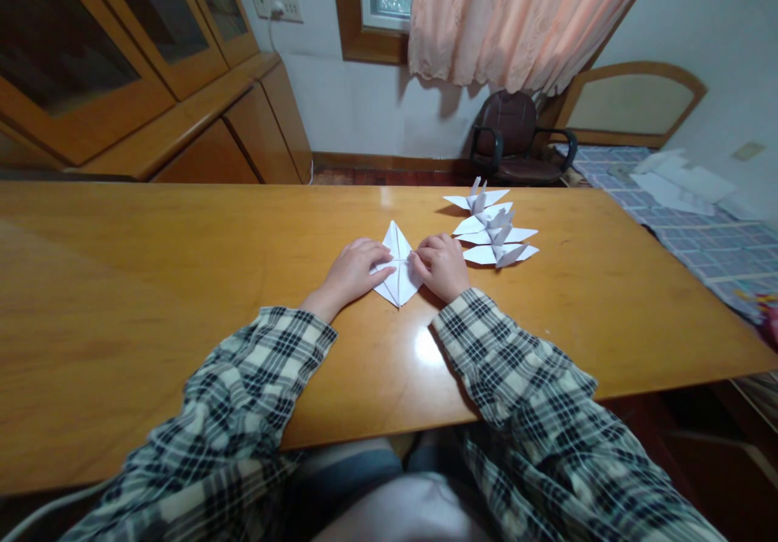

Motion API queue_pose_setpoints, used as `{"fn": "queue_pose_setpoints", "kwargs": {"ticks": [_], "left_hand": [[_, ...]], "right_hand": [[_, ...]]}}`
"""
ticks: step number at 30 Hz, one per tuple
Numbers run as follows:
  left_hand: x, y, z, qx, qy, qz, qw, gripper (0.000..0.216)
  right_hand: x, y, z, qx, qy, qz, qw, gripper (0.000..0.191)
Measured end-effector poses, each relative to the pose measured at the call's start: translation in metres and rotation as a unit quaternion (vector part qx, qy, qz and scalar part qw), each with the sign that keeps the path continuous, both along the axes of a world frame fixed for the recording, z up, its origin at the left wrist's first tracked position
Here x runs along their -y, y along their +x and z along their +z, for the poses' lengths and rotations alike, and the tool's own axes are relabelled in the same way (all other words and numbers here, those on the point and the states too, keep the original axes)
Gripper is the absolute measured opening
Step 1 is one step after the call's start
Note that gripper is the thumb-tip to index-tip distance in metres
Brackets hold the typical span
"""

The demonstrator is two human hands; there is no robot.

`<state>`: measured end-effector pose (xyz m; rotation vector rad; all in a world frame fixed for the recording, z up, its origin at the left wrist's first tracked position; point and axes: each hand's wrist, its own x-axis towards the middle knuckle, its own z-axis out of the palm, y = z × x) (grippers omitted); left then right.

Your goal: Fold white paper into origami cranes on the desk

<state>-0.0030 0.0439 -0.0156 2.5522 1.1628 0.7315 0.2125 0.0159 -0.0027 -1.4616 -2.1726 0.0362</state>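
Note:
A diamond-shaped piece of folded white paper (398, 287) lies on the wooden table with creases running through its middle. My left hand (358, 271) grips its left side, thumb and fingers resting on top. At the right corner, the curled fingers of my right hand (442, 265) pinch the paper's edge; the fingertips are partly hidden. Just beyond my right hand sit several folded white paper cranes (499, 246), close together in a row with their wings spread.
The wooden table (151, 283) spans the view, its near edge at my lap. Behind it stand a wooden cabinet (200, 149) at left and a dark office chair (514, 137). A bed (686, 234) with a checked cover and white papers (674, 185) is at right.

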Motion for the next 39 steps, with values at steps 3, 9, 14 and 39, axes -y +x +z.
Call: {"fn": "queue_pose_setpoints", "kwargs": {"ticks": [3,9,14,39], "left_hand": [[0.001,0.000,0.000,-0.020,-0.004,0.001,1.000,0.027],[0.001,-0.001,-0.003,-0.019,-0.008,0.003,1.000,0.027],[0.002,0.000,-0.002,-0.008,-0.011,-0.002,1.000,0.025],[0.005,0.003,0.002,0.003,-0.005,0.024,1.000,0.022]], "right_hand": [[0.000,0.001,0.001,0.001,-0.009,-0.018,1.000,0.033],[0.001,0.000,0.002,0.008,-0.011,-0.030,0.999,0.034],[0.001,0.000,0.004,0.036,-0.021,-0.062,0.997,0.031],[0.003,-0.016,-0.007,-0.092,-0.053,-0.060,0.993,0.020]]}}
